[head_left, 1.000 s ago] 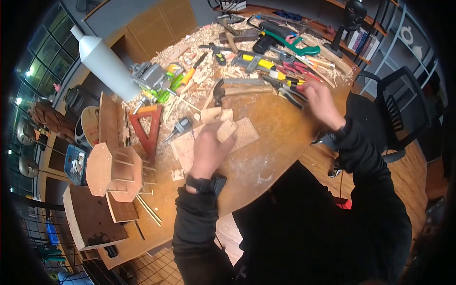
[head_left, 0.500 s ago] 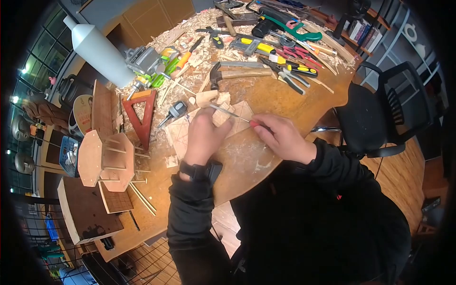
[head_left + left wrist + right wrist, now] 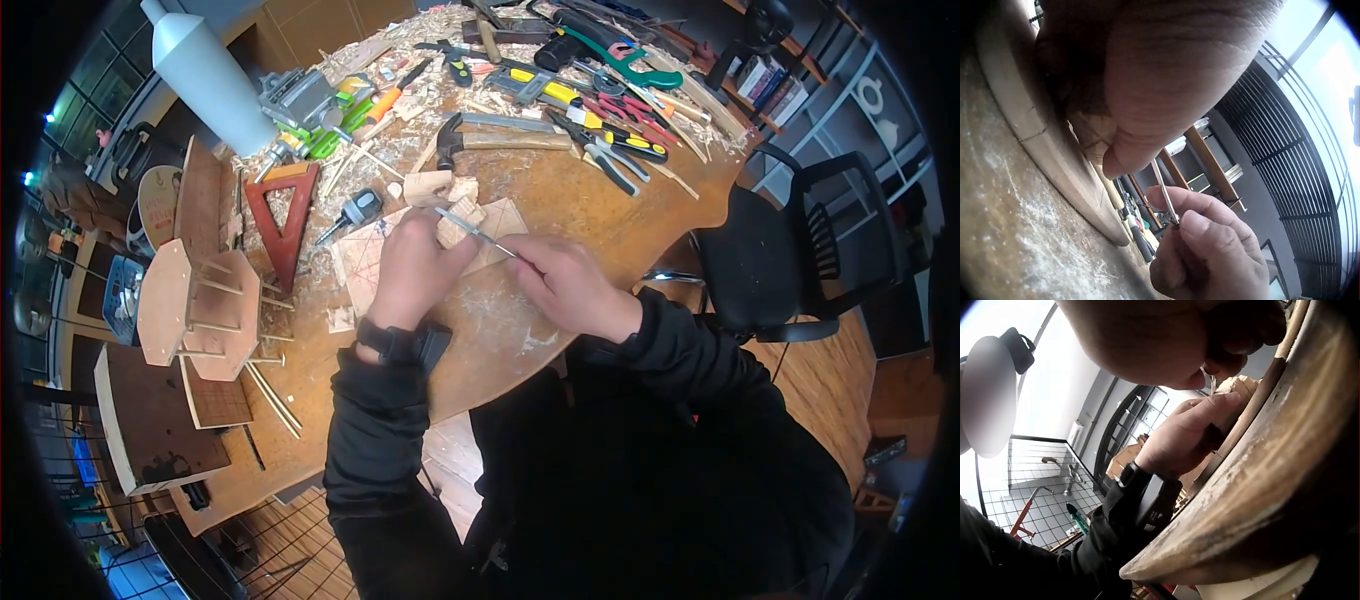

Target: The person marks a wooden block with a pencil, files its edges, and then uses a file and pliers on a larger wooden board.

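Note:
Low over the bench, the left hand (image 3: 408, 268) grips a small pale wooden block (image 3: 470, 214), thumb on its near side; the palm hides part of it. Under the block lies a flat board (image 3: 358, 265) with pencil lines. From the right, the right hand (image 3: 568, 285) pinches a thin metal tool (image 3: 462, 222), its blade lying across the block. In the left wrist view the right hand (image 3: 1213, 250) has thumb and fingers on the tool's shank (image 3: 1164, 185). The right wrist view shows the left hand's thumb against the block (image 3: 1240, 391).
Behind the board lie a hammer (image 3: 515, 142), pliers (image 3: 610, 167) and a screwdriver bit holder (image 3: 361, 207). A red triangle (image 3: 290, 225) and an octagonal wooden model (image 3: 165, 303) stand left. Wood shavings (image 3: 415, 45) cover the far bench; an office chair (image 3: 765, 250) is at right.
From beside the pliers, the right hand has come in to the block with the thin tool. The left hand has kept its grip on the block, and the head view has shifted slightly.

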Demonstrator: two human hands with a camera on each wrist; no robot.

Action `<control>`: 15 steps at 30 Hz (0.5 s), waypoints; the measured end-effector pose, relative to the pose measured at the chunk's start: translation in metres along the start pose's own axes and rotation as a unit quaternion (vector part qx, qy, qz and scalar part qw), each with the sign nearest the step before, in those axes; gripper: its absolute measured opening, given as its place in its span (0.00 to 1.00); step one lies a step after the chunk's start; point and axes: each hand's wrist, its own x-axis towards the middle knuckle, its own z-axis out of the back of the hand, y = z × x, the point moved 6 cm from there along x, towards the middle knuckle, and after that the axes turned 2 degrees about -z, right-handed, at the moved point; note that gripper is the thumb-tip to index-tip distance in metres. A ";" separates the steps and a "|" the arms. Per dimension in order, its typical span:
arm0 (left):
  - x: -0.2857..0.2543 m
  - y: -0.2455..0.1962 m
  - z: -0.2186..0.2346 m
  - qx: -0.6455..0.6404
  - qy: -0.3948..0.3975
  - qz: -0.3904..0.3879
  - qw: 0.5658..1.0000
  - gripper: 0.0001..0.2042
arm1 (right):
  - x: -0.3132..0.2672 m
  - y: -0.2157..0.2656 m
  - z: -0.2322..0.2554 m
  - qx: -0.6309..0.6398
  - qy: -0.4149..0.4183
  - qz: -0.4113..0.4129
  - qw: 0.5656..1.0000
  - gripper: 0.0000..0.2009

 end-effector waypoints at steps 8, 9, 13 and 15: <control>0.000 0.005 -0.003 0.013 0.017 0.009 1.000 0.21 | 0.001 -0.001 0.000 -0.025 0.014 -0.001 1.000 0.16; 0.001 0.007 -0.004 0.012 0.017 0.011 1.000 0.21 | 0.001 -0.003 -0.001 -0.025 0.016 -0.001 1.000 0.16; 0.000 0.005 -0.003 0.001 0.011 -0.003 1.000 0.20 | -0.001 -0.004 -0.003 -0.030 -0.004 0.038 0.999 0.17; 0.000 0.003 -0.002 -0.005 0.015 -0.004 1.000 0.20 | -0.002 -0.003 -0.003 -0.042 -0.006 0.047 0.998 0.18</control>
